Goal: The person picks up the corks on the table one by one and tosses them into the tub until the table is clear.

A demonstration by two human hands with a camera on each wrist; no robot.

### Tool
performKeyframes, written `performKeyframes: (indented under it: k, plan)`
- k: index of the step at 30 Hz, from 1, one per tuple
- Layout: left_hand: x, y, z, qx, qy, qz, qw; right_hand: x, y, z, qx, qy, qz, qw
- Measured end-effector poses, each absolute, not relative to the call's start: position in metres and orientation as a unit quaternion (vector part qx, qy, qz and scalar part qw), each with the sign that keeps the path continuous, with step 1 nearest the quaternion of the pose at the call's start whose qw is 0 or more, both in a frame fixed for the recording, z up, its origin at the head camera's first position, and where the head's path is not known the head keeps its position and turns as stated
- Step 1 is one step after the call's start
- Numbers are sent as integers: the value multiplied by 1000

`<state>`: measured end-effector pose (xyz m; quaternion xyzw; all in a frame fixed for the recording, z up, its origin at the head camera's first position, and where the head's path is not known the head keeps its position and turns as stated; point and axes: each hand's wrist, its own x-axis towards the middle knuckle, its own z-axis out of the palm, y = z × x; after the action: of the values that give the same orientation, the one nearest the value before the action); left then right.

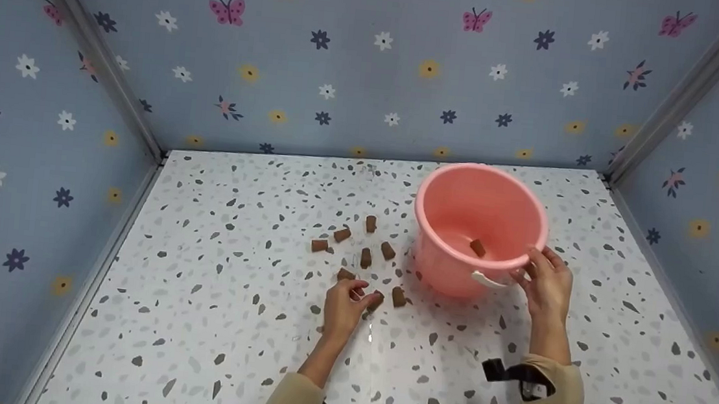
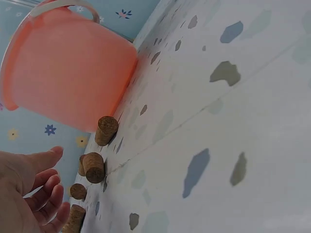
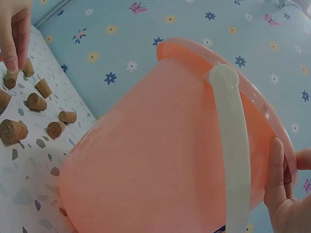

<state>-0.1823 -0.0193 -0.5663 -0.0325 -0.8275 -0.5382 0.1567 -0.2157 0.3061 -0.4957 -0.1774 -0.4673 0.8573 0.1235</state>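
A pink bucket [image 1: 457, 272] stands tilted on the table at the right, its white handle [image 3: 233, 145] hanging down the outside. My right hand [image 1: 547, 287] grips the bucket's rim, thumb and fingers on either side of the wall. One cork [image 1: 478, 247] lies inside the bucket. Several brown corks lie scattered to its left, among them a near cork [image 1: 398, 297] and a far cork [image 1: 370, 224]. My left hand [image 1: 344, 308] hovers over the nearest corks, close to one cork [image 1: 376, 300]. In the left wrist view its fingers are loosely bent and apart from the thumb, with nothing between them.
The speckled white tabletop [image 1: 193, 317] runs back to a blue wall [image 1: 371, 66] printed with flowers and butterflies. Further patterned panels close off the left and right sides. Black straps [image 1: 523, 376] sit around the sleeves at the wrists.
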Motion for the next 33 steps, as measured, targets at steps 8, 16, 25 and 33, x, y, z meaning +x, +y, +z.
performKeyframes:
  k: [8, 16, 25, 33]
  plan:
    - [-178, -18, -575, -4, -838, -531, 127, -243, 341, -552, -187, -496, 839, 121]
    - [-178, -14, -575, 29, -867, -488, 94, -239, 342, -552, -171, -469, 859, 114]
    - [-177, -13, -577, 38, -890, -449, 74, -242, 340, -550, -180, -479, 850, 125]
    - [-177, -12, -577, 43, -889, -451, 70, -195, 279, -452, -221, -461, 850, 126]
